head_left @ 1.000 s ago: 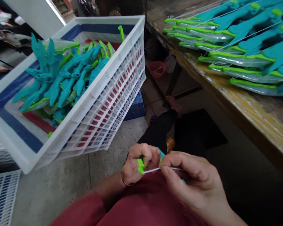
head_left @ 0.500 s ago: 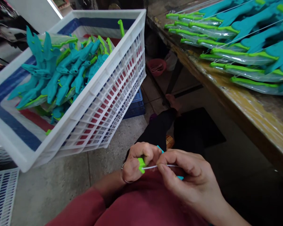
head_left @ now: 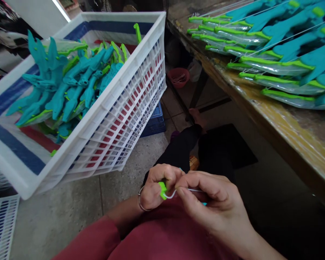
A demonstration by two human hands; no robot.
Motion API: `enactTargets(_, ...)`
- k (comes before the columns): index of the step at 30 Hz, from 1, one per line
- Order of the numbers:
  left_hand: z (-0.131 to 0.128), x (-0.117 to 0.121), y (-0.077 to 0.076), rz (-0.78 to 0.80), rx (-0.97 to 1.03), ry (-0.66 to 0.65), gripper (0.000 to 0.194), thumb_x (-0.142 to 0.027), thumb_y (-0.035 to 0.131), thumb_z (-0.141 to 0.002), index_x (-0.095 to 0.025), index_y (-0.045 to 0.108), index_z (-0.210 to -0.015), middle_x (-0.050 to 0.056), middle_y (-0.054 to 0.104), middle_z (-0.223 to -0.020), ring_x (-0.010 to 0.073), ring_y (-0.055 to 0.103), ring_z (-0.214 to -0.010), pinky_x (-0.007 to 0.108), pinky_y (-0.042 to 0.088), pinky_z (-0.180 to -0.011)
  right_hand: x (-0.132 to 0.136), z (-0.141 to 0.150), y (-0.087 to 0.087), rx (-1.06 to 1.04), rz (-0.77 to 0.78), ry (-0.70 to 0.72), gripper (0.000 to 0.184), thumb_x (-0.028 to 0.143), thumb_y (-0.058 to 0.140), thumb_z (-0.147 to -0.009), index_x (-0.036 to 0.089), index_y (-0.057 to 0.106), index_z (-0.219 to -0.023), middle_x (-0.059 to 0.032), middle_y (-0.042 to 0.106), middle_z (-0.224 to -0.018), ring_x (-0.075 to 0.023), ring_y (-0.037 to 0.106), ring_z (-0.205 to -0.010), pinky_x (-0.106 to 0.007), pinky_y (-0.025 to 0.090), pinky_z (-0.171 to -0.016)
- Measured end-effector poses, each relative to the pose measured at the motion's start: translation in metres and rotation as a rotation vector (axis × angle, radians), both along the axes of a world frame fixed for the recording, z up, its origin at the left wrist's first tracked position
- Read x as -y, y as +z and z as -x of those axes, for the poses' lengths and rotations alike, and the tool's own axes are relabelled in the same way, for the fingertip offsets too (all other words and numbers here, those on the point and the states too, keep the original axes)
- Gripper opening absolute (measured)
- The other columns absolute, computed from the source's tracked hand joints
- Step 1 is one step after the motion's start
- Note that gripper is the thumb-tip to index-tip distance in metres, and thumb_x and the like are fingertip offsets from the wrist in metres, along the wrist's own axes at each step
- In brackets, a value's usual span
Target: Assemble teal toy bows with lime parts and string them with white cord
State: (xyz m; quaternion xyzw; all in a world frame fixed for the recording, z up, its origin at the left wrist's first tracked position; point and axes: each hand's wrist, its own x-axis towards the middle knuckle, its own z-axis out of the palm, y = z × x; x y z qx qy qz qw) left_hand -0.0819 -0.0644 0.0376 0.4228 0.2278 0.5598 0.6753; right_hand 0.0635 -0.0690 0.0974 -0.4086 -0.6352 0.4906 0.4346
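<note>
My left hand (head_left: 158, 184) is closed around a small teal toy with a bright green end (head_left: 162, 190) that sticks out below the fingers. My right hand (head_left: 213, 204) pinches a thin white string (head_left: 176, 192) that curves into that green end. Both hands sit close together over my lap, above a dark red garment (head_left: 162, 238). A ring is on my left hand. Most of the toy is hidden inside the fingers.
A white slatted crate (head_left: 116, 108) at the left holds several teal and green toy pieces (head_left: 67, 86). A wooden table (head_left: 273, 112) at the right carries rows of similar bagged pieces (head_left: 265, 61) with strings. A leg in black and a bare foot (head_left: 196, 117) reach under the table.
My right hand has slid left towards the left hand, and the white string has gone from straight to bent at the green end. The view shifted slightly.
</note>
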Motion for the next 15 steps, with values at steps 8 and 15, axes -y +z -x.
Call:
enactTargets(8,0.0,0.001,-0.012,0.007,0.063,-0.035,0.042,-0.057,0.053,-0.088,-0.022,0.045,-0.066,0.0,0.042,-0.055,0.0155,0.039,-0.051,0.033,0.035,-0.056,0.002,0.0,-0.005,0.02,-0.063,-0.028,0.012,0.013,0.067,-0.092,0.022,0.075,-0.09,0.0028,0.072,-0.072,-0.0095,0.062,-0.053,-0.019,0.051,-0.052)
enactTargets(15,-0.001,0.0,-0.014,-0.017,0.082,-0.027,0.039,-0.053,0.049,-0.09,-0.022,0.043,-0.067,0.0,0.04,-0.057,0.0162,0.04,-0.053,0.034,0.035,-0.056,0.002,0.003,-0.008,-0.047,-0.076,-0.055,0.012,0.011,0.07,-0.09,0.022,0.075,-0.091,0.0046,0.071,-0.072,-0.008,0.061,-0.055,-0.016,0.047,-0.05)
